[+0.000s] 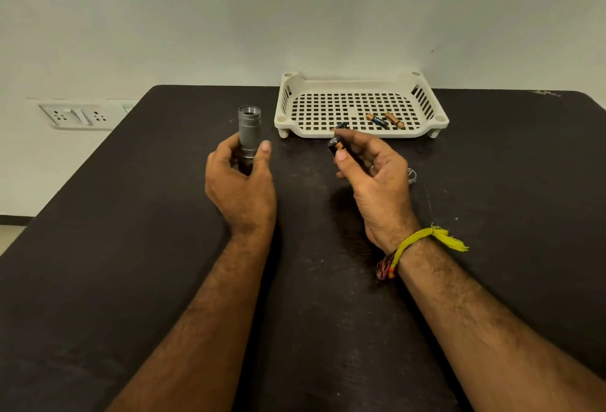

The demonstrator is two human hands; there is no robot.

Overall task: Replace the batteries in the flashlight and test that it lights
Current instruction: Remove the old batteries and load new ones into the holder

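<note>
The left hand point(241, 179) has its grip closed round the lower part of the flashlight point(249, 134), holding the grey tube upright over the desk point(131, 247) with its open mouth facing up and slightly away from the person; the cap end is off, and the bore shows dark inside. The right hand point(370, 175) sits to the right of the flashlight, well apart from it, and its thumb and fingers pinch a battery holder point(337, 144), a short dark cylinder with copper-topped cells showing at its end. That cylinder's long axis lies tilted, pointing up and to the left toward the flashlight mouth, not yet in line with the upright tube. The coming move seems to turn on this mismatch: the holder would have to travel left to above the open mouth and swing until its axis matches the tube's before it can slide down. The right hand is the one to carry it; the left only needs to keep the tube steady. Behind and to the right of the flashlight, a cream perforated tray point(426, 97) stands on the desk holding loose batteries point(382, 121) near its front edge. A small metallic ring-like part point(412, 176), perhaps the cap, lies on the desk far to the right of the flashlight, partly hidden by the right hand.
</note>
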